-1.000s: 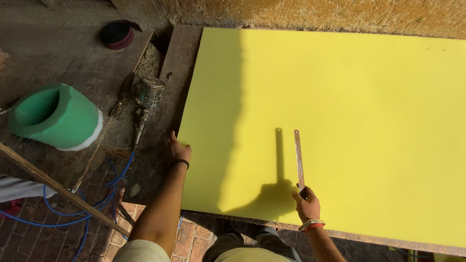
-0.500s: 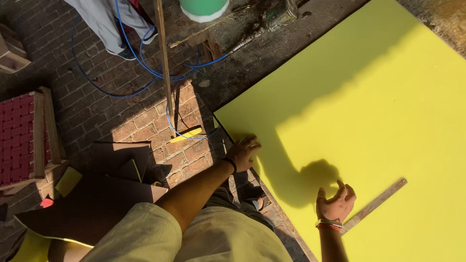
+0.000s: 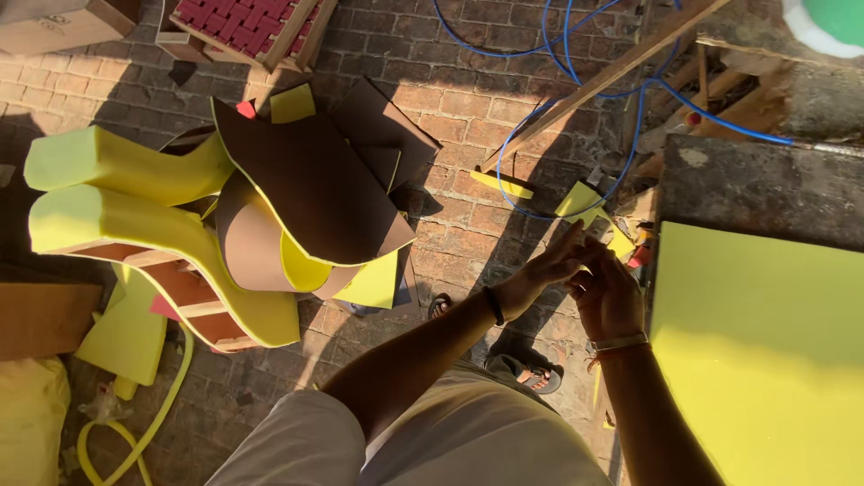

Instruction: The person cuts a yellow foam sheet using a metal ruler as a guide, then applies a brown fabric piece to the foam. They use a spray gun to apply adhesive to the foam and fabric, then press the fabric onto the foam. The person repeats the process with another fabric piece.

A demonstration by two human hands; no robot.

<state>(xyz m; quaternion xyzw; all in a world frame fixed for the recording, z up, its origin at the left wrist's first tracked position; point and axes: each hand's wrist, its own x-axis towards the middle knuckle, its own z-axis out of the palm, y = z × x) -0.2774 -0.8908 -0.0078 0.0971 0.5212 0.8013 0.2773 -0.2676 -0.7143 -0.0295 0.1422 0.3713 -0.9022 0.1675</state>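
While the person stands on the brick paving [image 3: 468,99], a sandalled foot [image 3: 536,376] shows below the forearms. Both hands meet just left of the yellow foam sheet [image 3: 756,360]. The left hand [image 3: 549,270] has its fingers stretched out toward the right hand [image 3: 610,292], whose fingers curl loosely inward; whether either pinches anything I cannot tell, since the fingertips overlap. Just beyond them lie small yellow foam offcuts [image 3: 580,200] under a looping blue hose [image 3: 576,108] and a slanted wooden batten [image 3: 603,81]. Further left sits a pile of brown-faced foam pieces [image 3: 306,193].
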